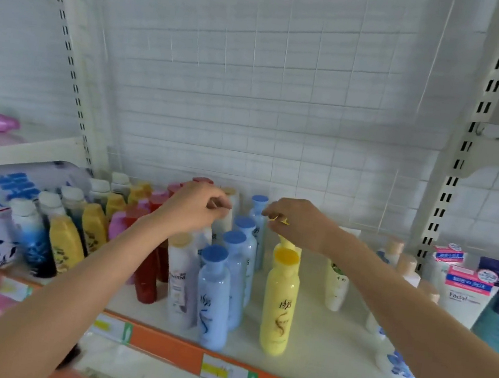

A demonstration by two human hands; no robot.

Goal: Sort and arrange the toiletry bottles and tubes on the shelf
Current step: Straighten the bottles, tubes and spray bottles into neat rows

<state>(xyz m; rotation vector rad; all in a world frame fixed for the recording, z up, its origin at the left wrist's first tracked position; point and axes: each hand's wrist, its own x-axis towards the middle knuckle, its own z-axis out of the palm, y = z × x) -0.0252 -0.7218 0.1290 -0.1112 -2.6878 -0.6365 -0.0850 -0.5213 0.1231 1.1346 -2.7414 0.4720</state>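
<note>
Bottles of shampoo and lotion stand in colour rows on the shelf [302,329], each file running from the orange front edge back toward the white grid wall: white-capped dark ones and yellow ones at the left, red ones, then a white Pantene bottle [181,278], then 4 light blue bottles [214,298] one behind another. Just to the right of the blue file stands the front yellow bottle [279,300], upright, with a second yellow bottle [285,243] directly behind it.

The right hand [300,224] hangs over that rear yellow bottle, fingers curled and pinching at something yellow (most likely its cap, though blur hides the exact contact). The left hand [198,207] hovers above the back of the white and red rows, fingertips drawn together; whether it holds anything I cannot tell.

The relation that matters: the rear yellow bottle sits directly below the right hand, long axis vertical, so that hand is nearer. Setting it square behind the front one would, I judge, need only a short downward placement along the row's depth.
</note>
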